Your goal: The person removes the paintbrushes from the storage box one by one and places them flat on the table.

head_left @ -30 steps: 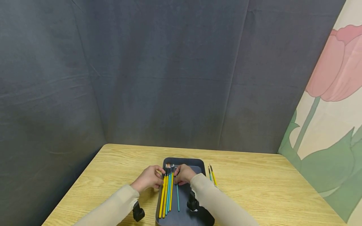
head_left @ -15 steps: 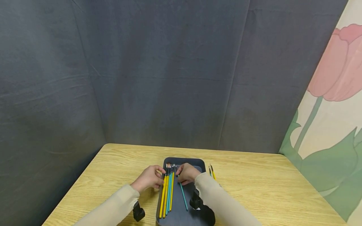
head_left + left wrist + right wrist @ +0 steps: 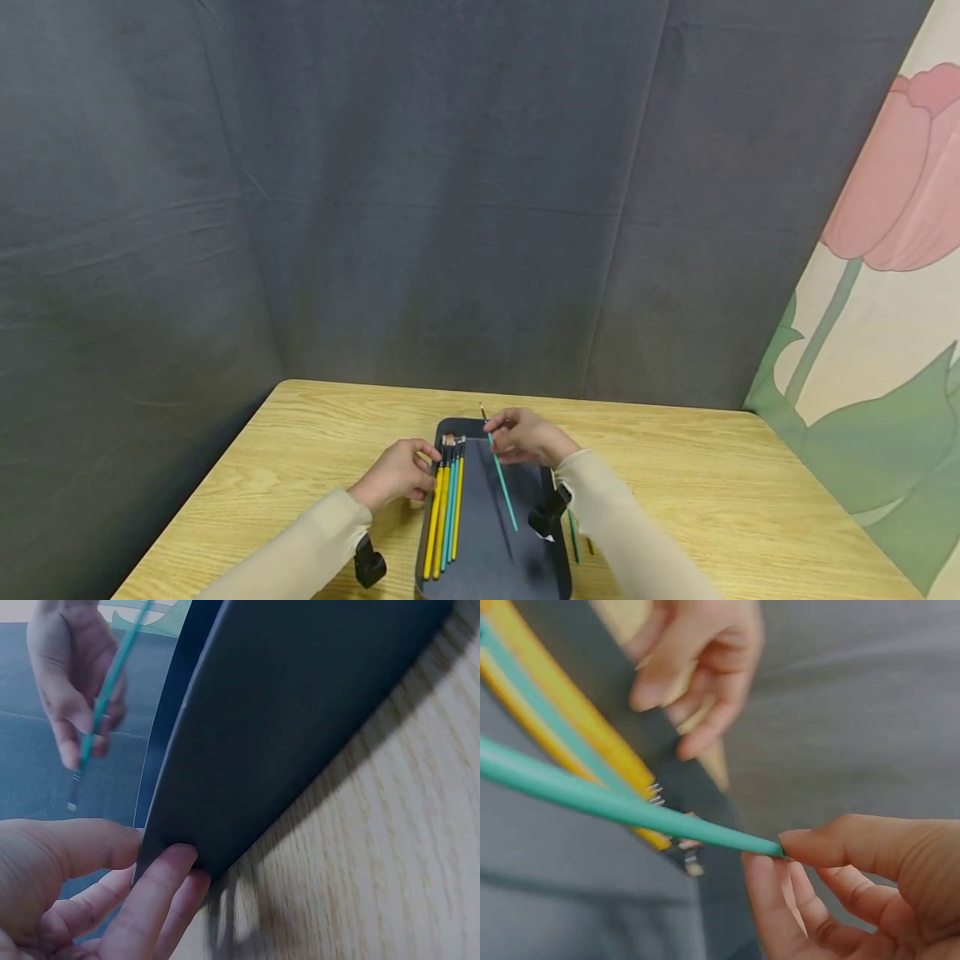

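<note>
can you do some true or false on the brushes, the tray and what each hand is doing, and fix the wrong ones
1. The person's right grip holds a teal brush. True.
2. The left grip is holding a yellow brush. False: the left grip is at the side of the dark tray.
3. The row of brushes in the tray has its bristles at the end away from the person. True.
4. All handles in that row are yellow. False: yellow and teal are mixed.
5. The held brush lies flat on the tray floor. False: it is raised above it.
6. Another teal handle lies right of the tray. True.
</note>
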`<state>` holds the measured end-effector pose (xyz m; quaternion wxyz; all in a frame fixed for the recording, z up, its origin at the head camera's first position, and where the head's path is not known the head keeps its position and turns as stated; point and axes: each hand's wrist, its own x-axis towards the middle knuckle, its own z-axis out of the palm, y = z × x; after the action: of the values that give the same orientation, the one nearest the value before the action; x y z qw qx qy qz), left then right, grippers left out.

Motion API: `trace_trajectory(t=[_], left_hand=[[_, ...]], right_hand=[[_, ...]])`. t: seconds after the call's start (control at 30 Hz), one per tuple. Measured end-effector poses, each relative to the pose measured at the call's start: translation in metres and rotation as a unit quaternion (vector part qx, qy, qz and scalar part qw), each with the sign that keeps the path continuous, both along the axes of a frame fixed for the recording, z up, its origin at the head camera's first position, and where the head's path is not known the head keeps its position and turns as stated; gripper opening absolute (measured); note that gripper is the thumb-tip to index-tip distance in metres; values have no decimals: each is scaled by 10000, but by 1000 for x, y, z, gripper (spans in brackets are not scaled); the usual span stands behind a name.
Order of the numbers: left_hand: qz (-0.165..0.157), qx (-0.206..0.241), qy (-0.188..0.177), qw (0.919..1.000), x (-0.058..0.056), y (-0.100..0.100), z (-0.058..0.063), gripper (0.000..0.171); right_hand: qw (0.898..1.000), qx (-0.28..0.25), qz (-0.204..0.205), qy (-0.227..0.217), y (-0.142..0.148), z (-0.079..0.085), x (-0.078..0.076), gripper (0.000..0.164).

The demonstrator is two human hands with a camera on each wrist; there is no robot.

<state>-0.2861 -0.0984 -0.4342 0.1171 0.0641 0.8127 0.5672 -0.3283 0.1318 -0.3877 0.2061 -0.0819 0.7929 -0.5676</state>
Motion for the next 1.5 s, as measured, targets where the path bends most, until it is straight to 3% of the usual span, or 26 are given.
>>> trace_trajectory(t=[0.33, 0.7, 0.87, 1.23, 1.5], left_hand=[[-5, -18, -54, 10000, 0, 2, -1, 37], [31, -49, -54, 10000, 1, 3, -1, 36], [39, -73, -66, 9999, 0, 2, -1, 36], [56, -58, -58, 10000, 0, 3, 2, 37], [53, -63, -69, 9999, 2, 5, 4, 36]], right_hand=[[9975, -681, 24, 190, 48, 29, 4, 29], [9964, -774, -132, 327, 107, 36, 7, 24], [9979, -614, -129, 173, 123, 22, 7, 25], [9987, -181, -469, -98, 139, -29, 2, 42], [9960, -151, -794, -377, 141, -53, -3, 35]])
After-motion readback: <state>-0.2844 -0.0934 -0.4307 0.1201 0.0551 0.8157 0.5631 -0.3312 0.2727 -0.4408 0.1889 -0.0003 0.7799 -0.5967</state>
